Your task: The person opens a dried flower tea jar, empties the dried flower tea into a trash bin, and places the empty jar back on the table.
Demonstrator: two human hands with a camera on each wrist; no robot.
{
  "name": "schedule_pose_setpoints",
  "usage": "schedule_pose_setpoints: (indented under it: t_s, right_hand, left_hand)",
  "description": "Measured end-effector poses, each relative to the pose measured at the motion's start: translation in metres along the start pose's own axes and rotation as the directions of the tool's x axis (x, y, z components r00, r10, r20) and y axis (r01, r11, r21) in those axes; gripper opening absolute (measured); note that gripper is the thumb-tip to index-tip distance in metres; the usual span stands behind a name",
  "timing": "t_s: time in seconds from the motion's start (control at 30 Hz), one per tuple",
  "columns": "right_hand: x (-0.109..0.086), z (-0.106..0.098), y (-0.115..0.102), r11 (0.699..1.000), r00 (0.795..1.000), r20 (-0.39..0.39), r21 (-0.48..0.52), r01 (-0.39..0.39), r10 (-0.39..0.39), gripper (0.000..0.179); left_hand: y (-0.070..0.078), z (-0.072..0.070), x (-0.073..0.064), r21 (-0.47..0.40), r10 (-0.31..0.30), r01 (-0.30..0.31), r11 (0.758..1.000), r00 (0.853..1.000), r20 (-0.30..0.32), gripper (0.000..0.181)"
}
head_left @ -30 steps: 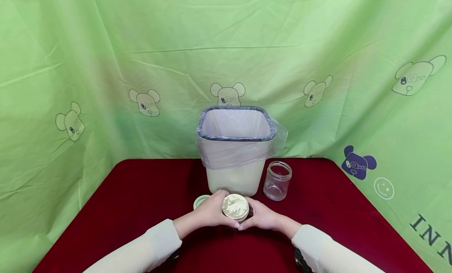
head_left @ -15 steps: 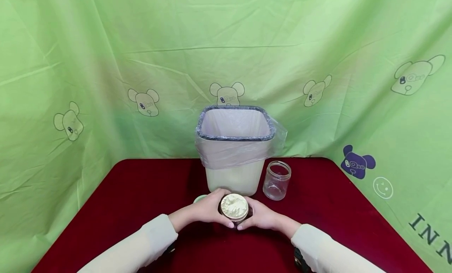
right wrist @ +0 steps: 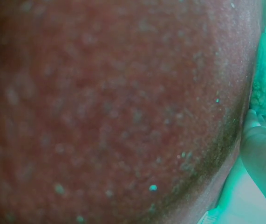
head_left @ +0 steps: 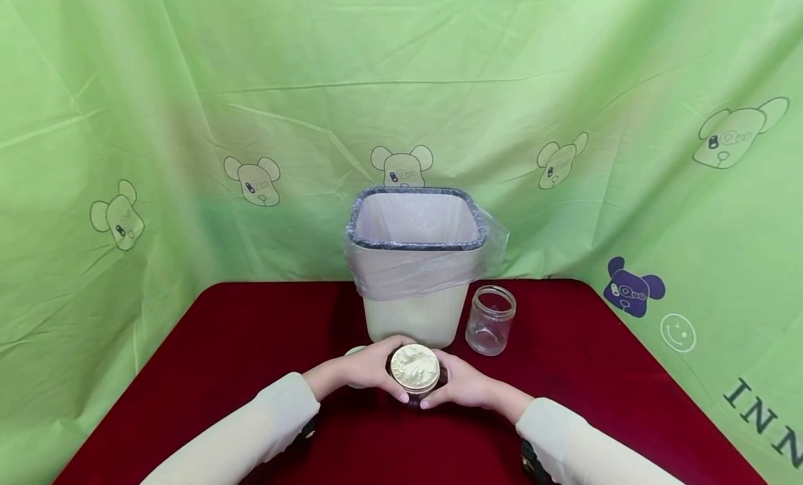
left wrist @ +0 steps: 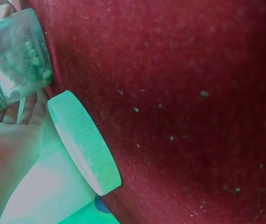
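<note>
A clear jar stands on the red table in front of the bin, its mouth showing a pale, lumpy surface in the head view. My left hand curves round the jar's left side, the thumb at its front. From the right, my right hand holds the other side, its thumb close to the left one. Greenish lumps show through the jar's wall in the left wrist view. A pale green screw lid lies beside the left hand, mostly hidden behind it in the head view.
A whitish bin with a translucent liner stands right behind the hands. To its right is an open glass jar. Small pale crumbs dot the red cloth. A green printed curtain encloses the table's back and sides.
The left thumb has drawn a little left, leaving a wider gap between the two thumb tips. The left hand now covers more of the lid. The jar stays nearly in place.
</note>
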State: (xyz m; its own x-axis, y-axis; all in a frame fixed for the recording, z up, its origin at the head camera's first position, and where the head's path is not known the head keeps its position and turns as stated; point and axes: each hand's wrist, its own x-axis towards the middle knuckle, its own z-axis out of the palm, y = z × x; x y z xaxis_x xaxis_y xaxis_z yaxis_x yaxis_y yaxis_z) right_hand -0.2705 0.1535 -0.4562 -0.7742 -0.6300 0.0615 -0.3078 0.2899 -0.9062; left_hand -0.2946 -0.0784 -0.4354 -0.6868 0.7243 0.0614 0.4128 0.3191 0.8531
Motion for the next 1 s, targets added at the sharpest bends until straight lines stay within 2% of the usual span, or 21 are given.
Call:
schedule_pose_setpoints:
  t_s: [0.13, 0.37, 0.53, 0.7, 1.0]
  right_hand:
    - [0.0, 0.0, 0.0, 1.0, 1.0, 0.003, 0.017, -0.002, 0.002, 0.071]
    - [0.0, 0.0, 0.0, 1.0, 1.0, 0.014, 0.026, -0.001, 0.001, 0.073]
    - [0.0, -0.001, 0.0, 1.0, 1.0, 0.017, 0.015, 0.005, -0.005, 0.075]
    - [0.001, -0.002, -0.001, 1.0, 1.0, 0.016, 0.001, 0.02, -0.02, 0.076]
    - [0.001, -0.002, 0.0, 0.999, 0.999, 0.024, 0.002, 0.038, -0.038, 0.075]
  left_hand:
    - [0.0, 0.001, -0.002, 0.012, -0.005, 0.005, 1.0, 1.0, -0.016, 0.078]
    - [0.003, 0.006, -0.007, 0.042, 0.032, -0.029, 0.999, 0.997, -0.073, 0.079]
    - [0.006, 0.013, -0.01, 0.042, -0.017, 0.023, 0.999, 0.991, -0.134, 0.08]
    - [0.007, 0.019, -0.011, 0.044, -0.013, 0.022, 0.999, 0.981, -0.192, 0.078]
    - [0.009, 0.024, -0.014, 0.124, -0.027, 0.057, 0.991, 0.973, -0.229, 0.08]
